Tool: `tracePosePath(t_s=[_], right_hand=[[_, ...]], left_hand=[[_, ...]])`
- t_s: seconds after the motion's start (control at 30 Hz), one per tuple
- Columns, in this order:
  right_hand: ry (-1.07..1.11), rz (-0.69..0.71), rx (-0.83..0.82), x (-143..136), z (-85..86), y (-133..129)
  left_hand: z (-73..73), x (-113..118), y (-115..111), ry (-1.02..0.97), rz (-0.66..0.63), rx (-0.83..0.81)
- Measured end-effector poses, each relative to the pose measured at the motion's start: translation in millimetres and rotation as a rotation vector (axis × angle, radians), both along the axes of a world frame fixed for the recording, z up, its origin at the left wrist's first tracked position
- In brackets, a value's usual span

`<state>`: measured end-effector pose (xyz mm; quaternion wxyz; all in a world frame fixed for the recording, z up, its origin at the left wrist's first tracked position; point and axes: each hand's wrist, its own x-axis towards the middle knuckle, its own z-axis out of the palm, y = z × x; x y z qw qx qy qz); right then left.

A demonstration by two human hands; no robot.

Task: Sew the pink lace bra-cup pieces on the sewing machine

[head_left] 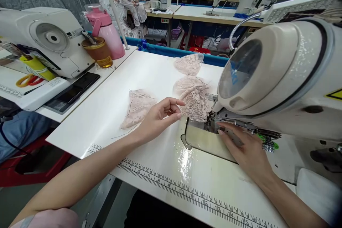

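My left hand [160, 115] hovers at the left edge of a pale pink lace piece [193, 105], fingers curled and a gap between thumb and index finger; I see nothing in it. The lace lies bunched, its right end beside the presser foot [210, 117] of the sewing machine [262, 64]. My right hand [245, 148] is at the needle plate [199, 124], thumb and index fingertips close together just right of the foot. Whatever they pinch is too small to make out. Another lace piece [140, 107] lies left of my left hand, and one more lace piece [189, 64] lies farther back.
A printed ruler [181, 191] runs along the front edge of the white table [157, 164]. To the left are another sewing machine [50, 39], a pink jug [107, 32], a cup of amber liquid [100, 51], a phone [78, 87] and scissors [29, 80]. A person [120, 5] sits behind.
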<state>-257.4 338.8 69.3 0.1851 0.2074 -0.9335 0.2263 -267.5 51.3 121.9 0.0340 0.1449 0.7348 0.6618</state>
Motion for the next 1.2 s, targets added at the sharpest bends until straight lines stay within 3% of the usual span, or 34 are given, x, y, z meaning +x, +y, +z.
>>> tracePosePath(t_s=[0.33,0.73,1.2], right_hand=[[-0.005,0.016,0.007,0,4.6,0],[-0.007,0.030,0.043,1,-9.8,10],[-0.019,0.032,0.046,2,-7.9,9]], left_hand=[[-3.5,-1,2,0.042,-0.034,-0.017],[-10.2,4,7,0.177,-0.102,-0.115],[-8.1,3,6,0.186,-0.090,-0.151]])
